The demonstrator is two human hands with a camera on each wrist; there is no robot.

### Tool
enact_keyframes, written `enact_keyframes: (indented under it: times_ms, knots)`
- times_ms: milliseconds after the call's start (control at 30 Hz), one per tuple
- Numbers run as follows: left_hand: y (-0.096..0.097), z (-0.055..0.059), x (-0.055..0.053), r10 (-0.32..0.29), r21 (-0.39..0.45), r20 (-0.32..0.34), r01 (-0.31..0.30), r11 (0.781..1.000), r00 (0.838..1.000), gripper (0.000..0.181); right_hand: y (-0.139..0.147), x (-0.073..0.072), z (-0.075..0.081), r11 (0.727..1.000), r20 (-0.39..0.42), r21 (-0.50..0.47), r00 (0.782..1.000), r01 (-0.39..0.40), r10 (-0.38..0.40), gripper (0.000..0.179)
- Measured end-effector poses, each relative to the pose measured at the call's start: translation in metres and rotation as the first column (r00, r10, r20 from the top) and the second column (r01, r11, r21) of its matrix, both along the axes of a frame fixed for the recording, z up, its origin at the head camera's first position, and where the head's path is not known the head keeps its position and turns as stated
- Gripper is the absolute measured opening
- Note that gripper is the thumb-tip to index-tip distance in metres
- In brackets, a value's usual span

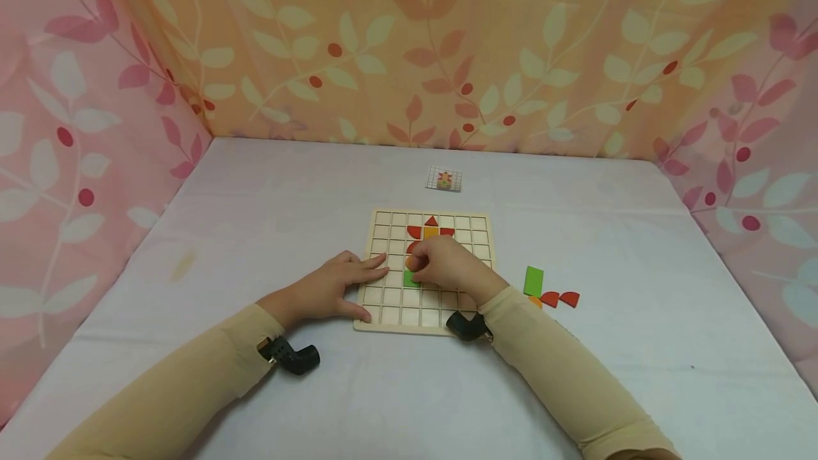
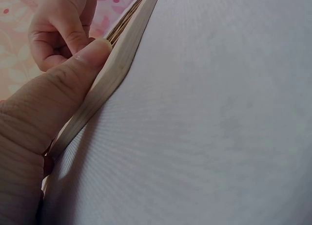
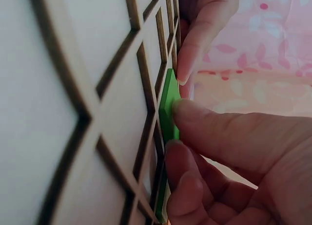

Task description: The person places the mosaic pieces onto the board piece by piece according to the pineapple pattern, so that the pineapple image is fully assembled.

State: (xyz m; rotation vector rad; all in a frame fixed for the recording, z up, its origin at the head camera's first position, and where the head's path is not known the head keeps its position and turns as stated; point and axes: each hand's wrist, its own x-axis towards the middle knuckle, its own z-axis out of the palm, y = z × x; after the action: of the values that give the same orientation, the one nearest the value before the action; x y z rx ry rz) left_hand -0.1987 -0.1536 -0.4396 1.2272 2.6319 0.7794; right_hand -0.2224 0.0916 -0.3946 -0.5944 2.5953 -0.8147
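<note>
A square wooden grid board (image 1: 383, 316) lies on the white cloth. My right hand (image 1: 450, 265) is over its middle, thumb and curled fingertips pinching a green tile (image 3: 169, 108) at the grid's surface. At the board's left edge rests my left hand (image 1: 329, 286), fingers spread over the cells; the left wrist view shows its thumb (image 2: 92, 57) on the wooden rim. Above the right hand sit a red triangle (image 1: 432, 221), a yellow square (image 1: 431, 232) and red curved tiles (image 1: 415, 232). An orange piece (image 1: 409, 262) shows beside the fingers. The hand hides part of the pattern.
Right of the board lie a loose green rectangle (image 1: 533, 281), two red quarter-circles (image 1: 549, 299) and an orange piece (image 1: 535, 302). Behind the board is a small card (image 1: 444, 179) with a coloured pattern on a grid. Floral curtains (image 1: 409, 48) enclose the table's back and sides.
</note>
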Motion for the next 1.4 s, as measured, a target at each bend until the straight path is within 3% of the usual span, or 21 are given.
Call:
enact_keyframes:
  times_ms: [333,533,800,1067,1300,1400]
  knots:
    - [0.000,0.001,0.001,0.013,-0.016,0.014,-0.012,1.000,1.000,0.082,0.013,-0.005,0.002,0.999,-0.024,0.017,0.999,-0.042,0.042,0.006]
    - [0.001,0.002,0.001,0.022,-0.023,0.032,-0.021,1.000,0.999,0.083,0.046,-0.009,0.022,1.000,-0.021,0.000,1.000,-0.022,0.022,0.006]
    - [0.001,0.003,0.001,0.025,-0.036,0.046,-0.024,0.999,0.999,0.084,0.103,-0.005,0.036,0.997,0.053,0.072,0.998,0.016,-0.020,0.011]
    - [0.002,0.003,0.002,0.036,-0.048,0.075,-0.033,0.998,0.997,0.083,0.153,0.012,0.035,0.992,0.072,0.104,0.995,0.064,-0.072,0.012]
    - [0.002,0.002,0.002,0.039,-0.060,0.074,-0.034,0.998,0.997,0.084,0.179,0.028,0.019,0.989,0.242,0.042,0.959,0.141,-0.147,0.011]
    - [0.002,0.002,0.001,0.041,-0.060,0.068,-0.037,0.998,0.997,0.084,0.183,0.031,0.014,0.993,0.215,0.042,0.969,0.112,-0.118,0.012]
